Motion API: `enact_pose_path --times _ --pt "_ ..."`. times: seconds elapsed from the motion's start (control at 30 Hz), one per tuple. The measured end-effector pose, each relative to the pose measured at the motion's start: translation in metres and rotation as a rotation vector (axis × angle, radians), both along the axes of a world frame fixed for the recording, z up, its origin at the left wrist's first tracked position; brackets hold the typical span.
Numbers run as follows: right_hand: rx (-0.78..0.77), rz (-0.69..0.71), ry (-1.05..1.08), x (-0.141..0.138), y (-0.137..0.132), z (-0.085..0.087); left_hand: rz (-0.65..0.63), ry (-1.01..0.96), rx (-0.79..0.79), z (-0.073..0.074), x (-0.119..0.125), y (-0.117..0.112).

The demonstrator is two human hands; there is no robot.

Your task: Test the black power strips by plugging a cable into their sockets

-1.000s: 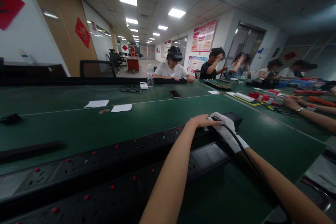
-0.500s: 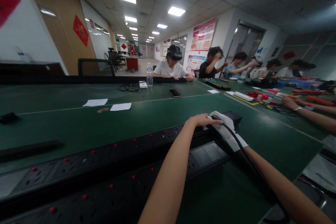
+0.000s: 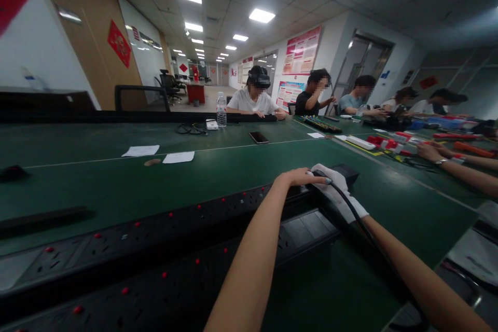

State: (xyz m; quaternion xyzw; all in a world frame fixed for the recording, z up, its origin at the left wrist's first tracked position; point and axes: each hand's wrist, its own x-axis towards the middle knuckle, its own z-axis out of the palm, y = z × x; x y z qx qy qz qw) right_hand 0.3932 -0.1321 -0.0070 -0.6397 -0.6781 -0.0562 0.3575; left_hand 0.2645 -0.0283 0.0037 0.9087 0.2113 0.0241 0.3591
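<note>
Both my arms reach forward to the far end of a long black power strip with red switches, which lies on the green table. My bare left hand is arched over the top of the strip, fingers together and pressed on it, fingertips touching the white glove. My right hand, in a white glove, is closed around a black cable that runs back along my right forearm. A second black strip lies nearer to me. What the cable joins at its end is hidden by my hands.
Papers, a phone and a water bottle lie farther out on the table. Several people sit at the far side and the right; one person's forearms rest close on the right among red and white parts.
My hands have stayed on the strip and the cable. People at the far right have shifted their posture, and the view has drifted slightly.
</note>
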Motion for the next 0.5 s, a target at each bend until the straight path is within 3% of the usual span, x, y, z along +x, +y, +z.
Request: enact_pose_path --times 0.27,0.5 --pt "-0.038 0.097 0.088 0.007 0.001 0.011 0.015 0.003 0.025 0.001 -0.002 -0.003" --pt "0.093 0.098 0.258 -0.004 0.004 -0.003 0.116 0.026 0.107 -0.002 -0.004 -0.006"
